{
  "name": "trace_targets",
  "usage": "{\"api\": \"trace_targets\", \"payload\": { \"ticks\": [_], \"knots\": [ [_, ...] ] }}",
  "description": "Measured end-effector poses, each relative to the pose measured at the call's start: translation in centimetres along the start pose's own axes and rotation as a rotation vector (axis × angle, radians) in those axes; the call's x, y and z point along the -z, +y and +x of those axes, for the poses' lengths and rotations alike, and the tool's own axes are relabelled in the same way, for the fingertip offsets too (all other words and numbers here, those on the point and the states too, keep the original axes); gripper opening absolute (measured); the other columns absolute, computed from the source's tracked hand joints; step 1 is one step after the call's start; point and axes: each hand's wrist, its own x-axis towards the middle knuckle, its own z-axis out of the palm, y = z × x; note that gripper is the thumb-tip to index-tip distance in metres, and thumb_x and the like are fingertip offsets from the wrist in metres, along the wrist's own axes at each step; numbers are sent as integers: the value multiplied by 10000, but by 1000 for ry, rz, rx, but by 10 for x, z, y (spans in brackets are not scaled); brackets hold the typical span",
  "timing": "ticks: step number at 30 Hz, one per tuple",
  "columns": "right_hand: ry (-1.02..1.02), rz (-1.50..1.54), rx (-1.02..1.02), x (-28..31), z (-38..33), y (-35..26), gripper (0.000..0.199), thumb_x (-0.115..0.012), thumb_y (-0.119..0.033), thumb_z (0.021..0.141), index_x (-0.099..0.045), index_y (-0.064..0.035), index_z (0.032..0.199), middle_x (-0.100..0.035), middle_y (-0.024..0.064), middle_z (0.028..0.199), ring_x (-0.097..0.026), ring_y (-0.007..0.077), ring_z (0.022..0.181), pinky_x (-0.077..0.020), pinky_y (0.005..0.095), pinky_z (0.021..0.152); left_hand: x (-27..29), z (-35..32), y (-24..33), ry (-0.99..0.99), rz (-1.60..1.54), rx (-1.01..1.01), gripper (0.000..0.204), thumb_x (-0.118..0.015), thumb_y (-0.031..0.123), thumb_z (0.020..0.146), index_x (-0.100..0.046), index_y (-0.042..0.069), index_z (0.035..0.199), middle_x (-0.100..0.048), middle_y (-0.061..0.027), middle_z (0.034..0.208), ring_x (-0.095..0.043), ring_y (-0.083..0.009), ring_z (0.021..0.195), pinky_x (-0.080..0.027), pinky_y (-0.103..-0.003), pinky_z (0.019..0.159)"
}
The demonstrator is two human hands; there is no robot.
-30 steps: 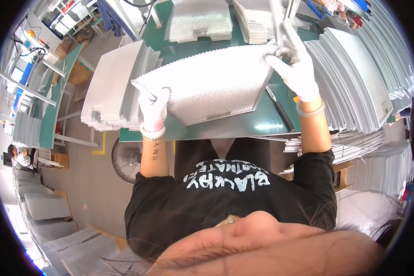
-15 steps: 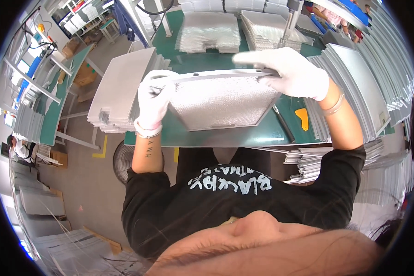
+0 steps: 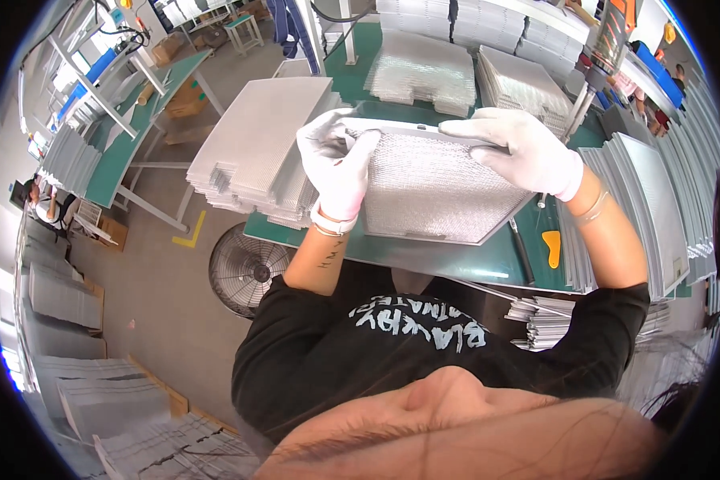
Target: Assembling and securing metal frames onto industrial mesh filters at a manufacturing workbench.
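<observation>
A silvery mesh filter panel (image 3: 440,188) in a thin metal frame is held up, tilted, over the front of the green table (image 3: 392,250). My left hand (image 3: 336,160), in a white glove, grips the panel's far left corner between thumb and fingers. My right hand (image 3: 526,150), also gloved, pinches the far edge near the right corner, with the thumb on the mesh and the fingers behind and along the frame. On the table to the right lie a dark-handled tool (image 3: 522,253) and a yellow scraper (image 3: 552,246).
A pile of mesh sheets (image 3: 256,136) stands at the left, another pile (image 3: 424,68) at the back. Framed panels (image 3: 644,192) lean in rows on the right. A metal post (image 3: 588,92) rises at the back right. A round floor fan (image 3: 252,272) sits below the table's left.
The whole view has swung, so the scene sits further right. My left fingers have shifted at the panel's corner; the outstretched right fingers now lie nearer its far edge. Both hands keep the panel.
</observation>
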Motion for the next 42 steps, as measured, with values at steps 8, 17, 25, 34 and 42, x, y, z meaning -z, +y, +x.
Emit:
{"api": "trace_targets", "payload": {
  "ticks": [8,17,25,34,42],
  "knots": [
    [77,22,19,-5,2,8,506,-582,8,812,-578,-120,1301,-561,155,878,-576,318,820,-479,380,774,-6,-3,-16,75,45,-37,373,-707,-40,821,-602,-37,1178,-678,-91,1057,-569,-45,813,-467,-187,717],
    [45,-40,67,-7,3,4,487,-589,-11,793,-585,-84,1274,-566,148,877,-577,323,805,-480,391,756,12,-4,-24,17,29,29,418,-626,-38,874,-521,-8,1278,-639,-60,972,-566,-58,822,-471,-199,704],
    [234,-378,80,-8,-21,-1,491,-656,-97,793,-588,-102,1279,-602,103,888,-596,289,807,-491,372,748,20,-6,-38,-160,332,79,382,-532,-20,894,-464,1,1269,-581,-79,1045,-556,-130,913,-463,-249,821],
    [618,-240,-926,-153,-274,109,303,-578,-76,867,-631,-59,1165,-639,180,1119,-618,377,1014,-488,414,902,7,32,-68,-188,237,190,276,-433,138,1030,-441,2,1270,-515,-92,1180,-499,-130,1044,-407,-270,944],
    [251,-377,-1314,-197,-305,117,342,-672,-152,792,-634,-125,1130,-582,217,1161,-612,405,1000,-503,428,911,27,-26,-140,151,513,492,366,-516,242,996,-447,-20,1241,-508,-115,1122,-511,-166,967,-440,-297,884]
  ]
}}
